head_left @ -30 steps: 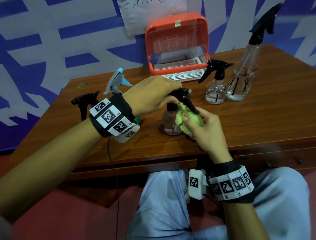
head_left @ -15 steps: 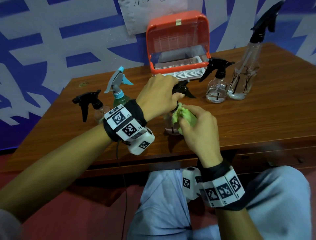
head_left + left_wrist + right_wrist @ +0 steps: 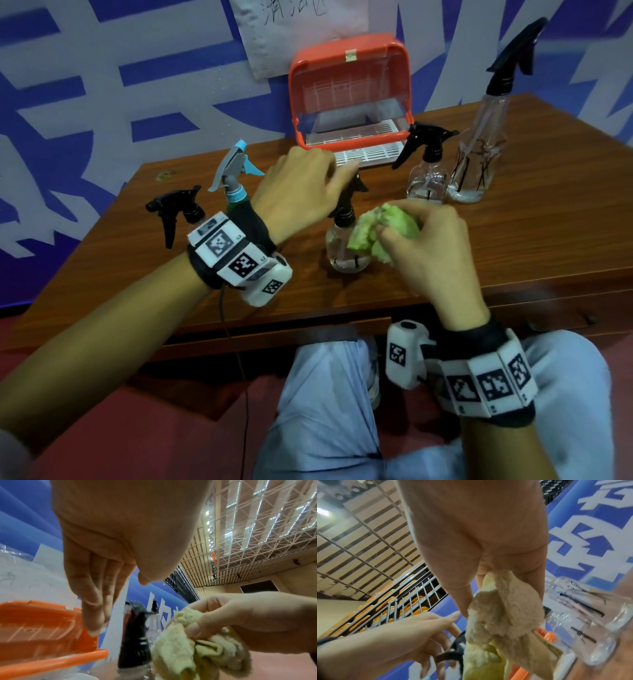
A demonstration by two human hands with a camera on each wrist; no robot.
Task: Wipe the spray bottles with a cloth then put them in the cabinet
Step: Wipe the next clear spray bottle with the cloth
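A small clear spray bottle (image 3: 346, 253) with a black trigger head (image 3: 133, 635) stands near the table's front edge. My left hand (image 3: 339, 174) hovers over its head with straight fingers (image 3: 92, 616) and grips nothing. To the right of the bottle, my right hand (image 3: 387, 234) holds a bunched green cloth (image 3: 383, 226), which lies beside the bottle's shoulder; contact is unclear. The cloth (image 3: 501, 615) hangs from my right thumb and fingers. The orange cabinet (image 3: 349, 54) stands open at the back of the table.
Left of my left wrist stand a small bottle with a black sprayer (image 3: 178, 209) and a green bottle with a grey-blue sprayer (image 3: 236, 168). At the right stand a small clear bottle (image 3: 428, 174) and a tall clear bottle (image 3: 479, 150). The wooden table (image 3: 531, 240) meets a blue-white wall.
My left hand has let go of the black sprayer head and straightened its fingers above it. The right hand has drawn the cloth to the right, off the bottle's neck.
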